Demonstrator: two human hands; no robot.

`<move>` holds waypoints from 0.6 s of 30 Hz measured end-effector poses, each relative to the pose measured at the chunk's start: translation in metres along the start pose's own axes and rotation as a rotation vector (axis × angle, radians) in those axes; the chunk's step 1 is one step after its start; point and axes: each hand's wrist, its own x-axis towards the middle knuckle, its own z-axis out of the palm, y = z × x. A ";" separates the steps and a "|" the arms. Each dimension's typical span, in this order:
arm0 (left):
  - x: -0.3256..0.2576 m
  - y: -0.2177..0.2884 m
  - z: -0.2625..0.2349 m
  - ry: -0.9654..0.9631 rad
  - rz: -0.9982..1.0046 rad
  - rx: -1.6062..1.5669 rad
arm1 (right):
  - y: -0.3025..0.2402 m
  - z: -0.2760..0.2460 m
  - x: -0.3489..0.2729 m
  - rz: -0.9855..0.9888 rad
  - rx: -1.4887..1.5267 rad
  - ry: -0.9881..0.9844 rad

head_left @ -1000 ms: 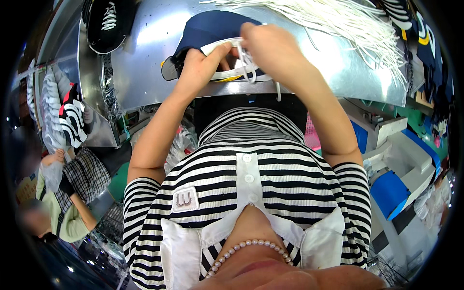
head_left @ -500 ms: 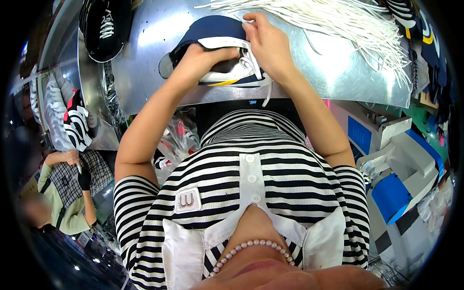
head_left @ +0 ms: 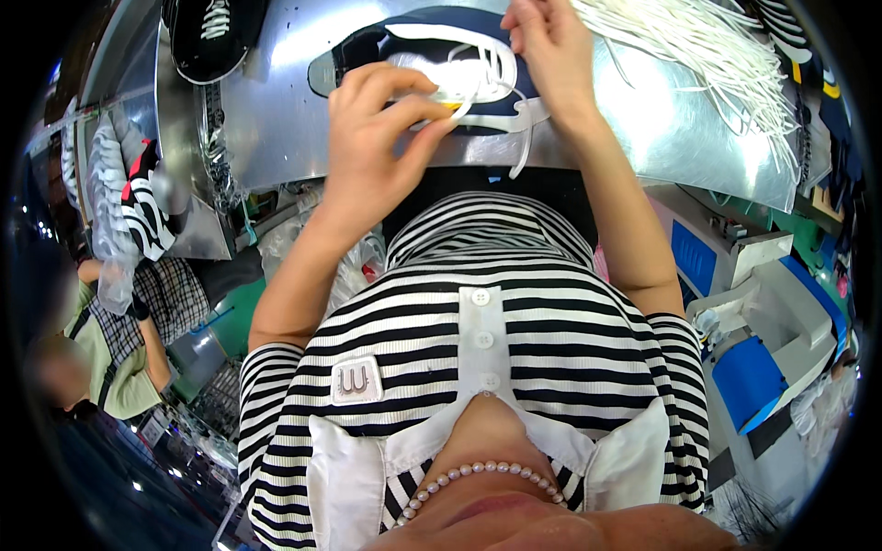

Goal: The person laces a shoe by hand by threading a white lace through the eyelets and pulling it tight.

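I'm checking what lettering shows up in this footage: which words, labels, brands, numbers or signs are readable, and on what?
Pale square patch on the striped shirt: one raised, character-like mark, which I won't copy out.
Navy shoe: no readable text.
Black shoe at upper left: no readable text.
Blue panel at right: any marking is too small to read.

shoe upper [head_left: 470, 81] on table [head_left: 276, 138], laces [head_left: 694, 69] heaped right, another shoe [head_left: 213, 46] left.
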 end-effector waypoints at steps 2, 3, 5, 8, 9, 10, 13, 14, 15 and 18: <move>-0.007 -0.006 0.023 0.102 0.019 0.119 | -0.009 -0.007 -0.013 0.015 0.149 0.030; -0.010 -0.010 0.030 0.150 0.030 0.181 | -0.015 -0.010 -0.023 -0.050 0.104 -0.004; -0.007 -0.011 0.035 0.168 -0.020 0.192 | -0.023 -0.012 -0.045 -0.120 0.007 -0.069; -0.001 -0.012 0.037 0.192 -0.041 0.238 | -0.028 -0.013 -0.077 -0.119 -0.169 -0.179; 0.001 -0.013 0.037 0.200 -0.042 0.244 | -0.026 -0.011 -0.083 -0.078 -0.177 -0.213; 0.003 -0.014 0.037 0.208 -0.043 0.250 | -0.021 -0.010 -0.086 -0.036 -0.185 -0.246; 0.001 -0.021 0.039 0.213 -0.053 0.180 | -0.011 -0.004 -0.087 -0.049 -0.202 -0.255; 0.001 -0.022 0.039 0.183 -0.070 0.148 | -0.010 -0.003 -0.086 -0.055 -0.207 -0.251; 0.001 -0.023 0.039 0.152 -0.087 0.116 | -0.012 -0.002 -0.084 -0.046 -0.219 -0.257; 0.006 -0.031 0.035 0.137 -0.049 0.028 | -0.009 -0.001 -0.077 -0.046 -0.252 -0.256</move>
